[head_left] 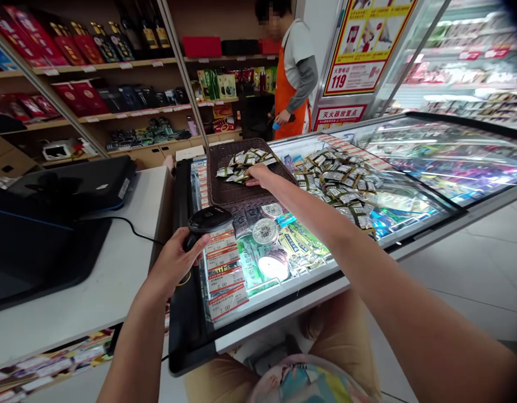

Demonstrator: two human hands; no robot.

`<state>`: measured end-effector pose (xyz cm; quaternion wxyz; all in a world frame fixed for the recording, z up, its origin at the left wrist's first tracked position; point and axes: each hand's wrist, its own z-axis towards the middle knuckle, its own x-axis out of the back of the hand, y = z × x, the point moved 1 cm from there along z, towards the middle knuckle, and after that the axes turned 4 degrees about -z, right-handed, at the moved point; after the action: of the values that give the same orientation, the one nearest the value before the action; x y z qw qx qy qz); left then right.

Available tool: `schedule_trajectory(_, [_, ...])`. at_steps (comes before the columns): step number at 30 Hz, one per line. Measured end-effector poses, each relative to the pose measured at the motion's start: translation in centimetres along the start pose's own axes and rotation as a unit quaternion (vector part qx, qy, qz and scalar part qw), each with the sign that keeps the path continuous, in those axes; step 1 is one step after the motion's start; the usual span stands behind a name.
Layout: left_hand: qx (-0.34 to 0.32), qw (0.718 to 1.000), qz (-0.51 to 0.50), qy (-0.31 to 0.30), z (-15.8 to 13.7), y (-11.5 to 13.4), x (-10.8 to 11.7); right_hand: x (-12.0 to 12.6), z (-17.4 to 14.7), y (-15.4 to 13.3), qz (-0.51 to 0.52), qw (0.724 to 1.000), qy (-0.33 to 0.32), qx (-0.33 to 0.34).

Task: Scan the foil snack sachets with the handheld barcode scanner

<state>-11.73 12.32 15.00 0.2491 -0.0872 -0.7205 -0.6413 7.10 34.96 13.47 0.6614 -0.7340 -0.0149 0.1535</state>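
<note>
My left hand (174, 258) is wrapped round the handle of a black barcode scanner (210, 218), held above the left end of a glass-topped chest freezer (283, 305). Across the glass, my right hand (261, 176) reaches into a dark brown woven basket (241, 197). Its fingers close on one of the small foil packets (237, 162) lying there; the fingertips are partly hidden. To the right of the basket, a loose pile of similar packets (338, 176) is spread over the glass.
A white counter (127, 246) with black checkout equipment (69, 184) and a cable stands at left. Price labels (227, 274) line the freezer's near left end. Behind it, a person in an orange apron (292, 106) stands by shelves (149, 109) of boxes and bottles.
</note>
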Motion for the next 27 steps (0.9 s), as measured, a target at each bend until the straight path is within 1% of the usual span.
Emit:
schedule_trajectory(2, [-0.003,1.000,-0.009,0.004,0.1,0.5,-0.4,0.4,0.9,-0.2,-0.018,1.000,0.024,0.004])
schedule_trajectory(5, [-0.022,0.999,-0.025,-0.002,0.2,1.6,-1.6,2.4,0.4,-0.3,-0.022,0.998,0.046,0.025])
schedule_trajectory(9, [-0.045,0.998,-0.036,-0.033,0.0,3.3,-3.7,5.9,-2.5,-0.3,0.047,0.997,0.031,0.048])
schedule_trajectory(12, [-0.050,0.996,-0.051,-0.051,0.1,4.7,-5.4,7.7,-5.1,0.1,0.104,0.991,0.035,0.079])
schedule_trajectory(16, [-0.057,0.994,-0.074,-0.054,0.8,6.7,-7.8,9.1,-8.2,1.4,0.158,0.981,0.030,0.113])
schedule_trajectory(20, [-0.054,0.994,-0.062,-0.067,1.0,8.3,-9.9,10.5,-10.2,2.9,0.172,0.976,0.058,0.119])
schedule_trajectory(23, [-0.048,0.995,-0.054,-0.073,0.9,8.7,-10.9,11.5,-11.2,3.7,0.178,0.974,0.076,0.120])
schedule_trajectory(27, [-0.059,0.993,-0.049,-0.087,0.8,8.6,-11.8,12.2,-12.3,4.3,0.185,0.971,0.097,0.116])
